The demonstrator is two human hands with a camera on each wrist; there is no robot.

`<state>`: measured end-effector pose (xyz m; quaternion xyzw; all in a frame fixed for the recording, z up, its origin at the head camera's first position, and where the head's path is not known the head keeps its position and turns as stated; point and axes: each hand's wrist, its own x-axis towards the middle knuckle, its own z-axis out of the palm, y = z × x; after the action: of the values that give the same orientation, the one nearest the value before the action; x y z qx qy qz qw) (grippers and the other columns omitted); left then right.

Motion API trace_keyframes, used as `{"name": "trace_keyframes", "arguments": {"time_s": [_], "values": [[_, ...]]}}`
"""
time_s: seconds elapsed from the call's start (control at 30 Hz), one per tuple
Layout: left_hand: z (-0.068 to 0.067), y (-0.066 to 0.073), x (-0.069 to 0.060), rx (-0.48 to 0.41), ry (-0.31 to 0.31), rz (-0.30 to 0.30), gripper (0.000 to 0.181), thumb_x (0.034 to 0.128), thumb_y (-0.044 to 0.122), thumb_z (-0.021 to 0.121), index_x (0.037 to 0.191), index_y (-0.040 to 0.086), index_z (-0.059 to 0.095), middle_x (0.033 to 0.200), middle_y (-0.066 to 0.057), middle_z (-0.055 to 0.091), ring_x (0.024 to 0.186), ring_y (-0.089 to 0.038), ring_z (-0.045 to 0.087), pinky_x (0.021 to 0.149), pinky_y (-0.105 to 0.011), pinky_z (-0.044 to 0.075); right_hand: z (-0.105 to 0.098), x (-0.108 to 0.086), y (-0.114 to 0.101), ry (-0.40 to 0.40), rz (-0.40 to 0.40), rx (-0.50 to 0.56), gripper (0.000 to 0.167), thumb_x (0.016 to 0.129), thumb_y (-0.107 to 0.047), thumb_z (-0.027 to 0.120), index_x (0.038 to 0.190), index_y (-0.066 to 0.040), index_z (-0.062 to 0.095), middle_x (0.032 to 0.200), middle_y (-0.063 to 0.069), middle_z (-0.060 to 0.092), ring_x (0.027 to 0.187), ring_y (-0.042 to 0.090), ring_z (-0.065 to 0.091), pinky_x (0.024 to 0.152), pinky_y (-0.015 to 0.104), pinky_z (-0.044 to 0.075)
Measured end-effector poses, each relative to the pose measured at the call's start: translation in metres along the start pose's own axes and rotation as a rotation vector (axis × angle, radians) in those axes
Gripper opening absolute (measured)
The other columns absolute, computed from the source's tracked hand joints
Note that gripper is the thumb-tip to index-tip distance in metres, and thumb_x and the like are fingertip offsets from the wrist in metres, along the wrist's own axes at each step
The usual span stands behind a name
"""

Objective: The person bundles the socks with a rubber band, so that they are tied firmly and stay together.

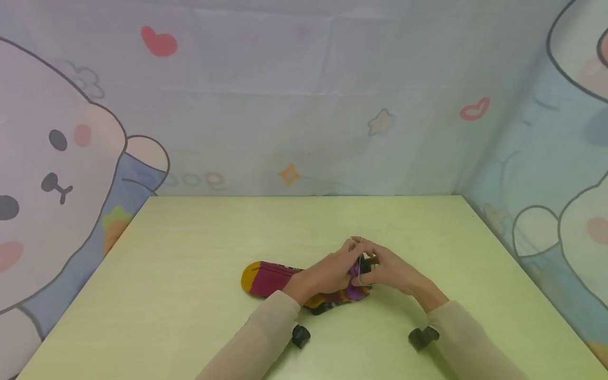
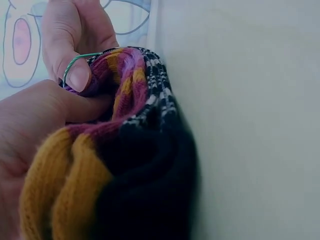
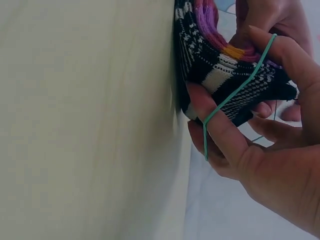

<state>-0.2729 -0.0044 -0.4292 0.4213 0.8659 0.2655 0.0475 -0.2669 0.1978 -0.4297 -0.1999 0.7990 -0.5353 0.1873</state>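
Observation:
A bundle of patterned knit socks lies on the table, its mustard-and-maroon end to the left. My left hand holds the bundle near its right end, with the thumb pressed into the fold in the left wrist view. At that end my right hand has its fingers bent around the black-and-white part of the socks. A thin green rubber band is stretched over the right hand's fingers and across the socks. Part of the band is hidden behind the socks and fingers.
The pale yellow-green table extends around the socks on all sides. A printed cloth backdrop stands along its back and sides. A black device sits under the left wrist, and another black device under the right.

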Motion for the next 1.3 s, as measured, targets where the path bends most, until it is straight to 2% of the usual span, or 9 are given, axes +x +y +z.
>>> {"name": "trace_keyframes", "arguments": {"time_s": [0.13, 0.27, 0.47, 0.6, 0.77, 0.87, 0.97, 1.13, 1.3], "values": [[0.001, -0.001, 0.001, 0.024, -0.007, 0.029, 0.033, 0.0962, -0.002, 0.059, 0.125, 0.011, 0.051, 0.125, -0.007, 0.04, 0.068, -0.012, 0.05, 0.067, -0.016, 0.042, -0.002, 0.001, -0.001, -0.026, 0.003, -0.042, 0.088, 0.081, -0.016, 0.084, 0.155, -0.018, 0.036, 0.147, 0.013, 0.043, 0.126, 0.04, 0.045, 0.086, 0.044, 0.052], [0.001, -0.002, 0.003, 0.009, -0.016, -0.005, 0.032, 0.0953, 0.004, 0.065, 0.122, 0.011, 0.048, 0.133, -0.006, 0.04, 0.071, -0.011, 0.053, 0.071, -0.016, 0.045, -0.003, 0.002, -0.001, -0.054, -0.002, -0.076, 0.088, 0.079, -0.02, 0.086, 0.153, -0.015, 0.038, 0.147, 0.013, 0.044, 0.131, 0.037, 0.043, 0.095, 0.048, 0.048], [0.0, 0.0, 0.004, 0.027, 0.012, -0.042, 0.035, 0.093, 0.005, 0.069, 0.118, 0.011, 0.046, 0.12, -0.002, 0.045, 0.071, -0.011, 0.053, 0.068, -0.016, 0.045, -0.002, 0.004, -0.002, -0.035, 0.012, -0.099, 0.087, 0.075, -0.02, 0.089, 0.148, -0.011, 0.042, 0.143, 0.014, 0.047, 0.122, 0.031, 0.05, 0.095, 0.045, 0.047], [0.001, 0.004, 0.004, 0.152, 0.043, -0.049, 0.032, 0.0916, 0.014, 0.074, 0.112, 0.013, 0.049, 0.113, 0.001, 0.047, 0.069, -0.009, 0.052, 0.063, -0.017, 0.044, -0.003, 0.004, 0.001, -0.04, 0.026, -0.101, 0.078, 0.075, -0.014, 0.087, 0.141, -0.006, 0.045, 0.133, 0.016, 0.051, 0.111, 0.03, 0.055, 0.086, 0.04, 0.051], [-0.003, 0.007, 0.003, 0.394, 0.062, -0.098, 0.041, 0.0881, 0.037, 0.078, 0.116, 0.014, 0.058, 0.112, 0.002, 0.047, 0.069, -0.007, 0.054, 0.056, -0.021, 0.047, -0.003, 0.004, 0.002, -0.046, 0.029, -0.131, 0.076, 0.076, -0.008, 0.082, 0.141, 0.0, 0.043, 0.132, 0.019, 0.051, 0.108, 0.03, 0.054, 0.084, 0.037, 0.051], [-0.008, 0.007, 0.003, 0.487, 0.046, -0.143, 0.048, 0.0865, 0.045, 0.077, 0.121, 0.015, 0.061, 0.109, 0.003, 0.047, 0.076, -0.007, 0.054, 0.058, -0.023, 0.051, -0.003, 0.004, 0.003, -0.028, 0.035, -0.157, 0.079, 0.075, -0.005, 0.08, 0.144, 0.0, 0.041, 0.135, 0.019, 0.05, 0.11, 0.03, 0.053, 0.084, 0.037, 0.05], [-0.012, 0.005, 0.002, 0.518, 0.008, -0.173, 0.044, 0.0889, 0.044, 0.075, 0.121, 0.017, 0.062, 0.105, 0.003, 0.047, 0.079, -0.009, 0.053, 0.06, -0.025, 0.051, -0.003, 0.003, 0.002, -0.023, 0.036, -0.169, 0.077, 0.077, -0.002, 0.075, 0.146, 0.0, 0.041, 0.133, 0.019, 0.05, 0.107, 0.03, 0.053, 0.08, 0.037, 0.05], [-0.017, 0.002, -0.002, 0.543, -0.064, -0.228, 0.025, 0.0939, 0.042, 0.068, 0.101, 0.019, 0.062, 0.099, 0.004, 0.045, 0.077, -0.01, 0.049, 0.057, -0.025, 0.047, -0.003, 0.003, 0.0, -0.013, 0.02, -0.117, 0.055, 0.087, 0.0, 0.059, 0.14, 0.005, 0.044, 0.118, 0.019, 0.053, 0.093, 0.028, 0.053, 0.068, 0.035, 0.048], [-0.018, -0.003, -0.005, 0.53, -0.099, -0.25, 0.027, 0.0969, 0.044, 0.063, 0.088, 0.019, 0.06, 0.089, 0.005, 0.045, 0.073, -0.011, 0.048, 0.057, -0.025, 0.044, -0.004, 0.003, -0.001, 0.051, 0.027, -0.054, 0.048, 0.091, 0.0, 0.051, 0.138, 0.008, 0.043, 0.114, 0.019, 0.052, 0.09, 0.028, 0.05, 0.069, 0.036, 0.045]]}}
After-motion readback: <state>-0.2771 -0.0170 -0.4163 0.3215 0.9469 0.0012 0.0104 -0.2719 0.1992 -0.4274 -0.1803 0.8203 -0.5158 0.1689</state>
